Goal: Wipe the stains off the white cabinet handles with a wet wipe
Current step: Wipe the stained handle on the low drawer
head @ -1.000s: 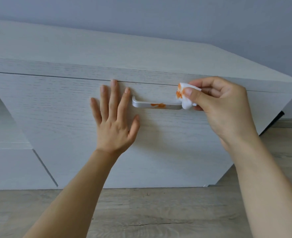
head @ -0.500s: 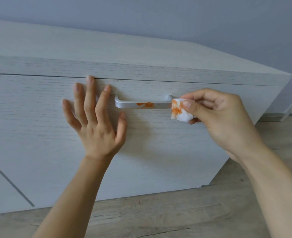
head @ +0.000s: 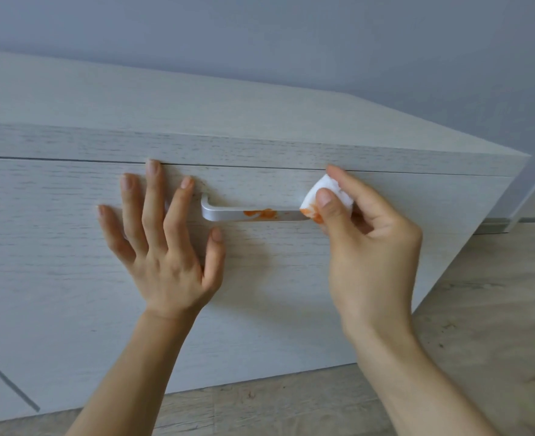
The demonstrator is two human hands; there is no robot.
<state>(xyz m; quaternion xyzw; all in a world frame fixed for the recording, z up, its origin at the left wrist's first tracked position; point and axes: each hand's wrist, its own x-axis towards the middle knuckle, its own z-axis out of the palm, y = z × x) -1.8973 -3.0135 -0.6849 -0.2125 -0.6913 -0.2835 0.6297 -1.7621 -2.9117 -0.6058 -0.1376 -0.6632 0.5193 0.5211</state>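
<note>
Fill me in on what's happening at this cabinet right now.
A person is cleaning a cabinet handle. The right hand pinches a folded wet wipe, already smeared orange, against the handle's right end. The left hand lies flat with spread fingers on the white cabinet front, just left of the handle. An orange stain sits near the middle of the handle, so the job is not yet done.

Soft daylight, sharp, edges warped
</note>
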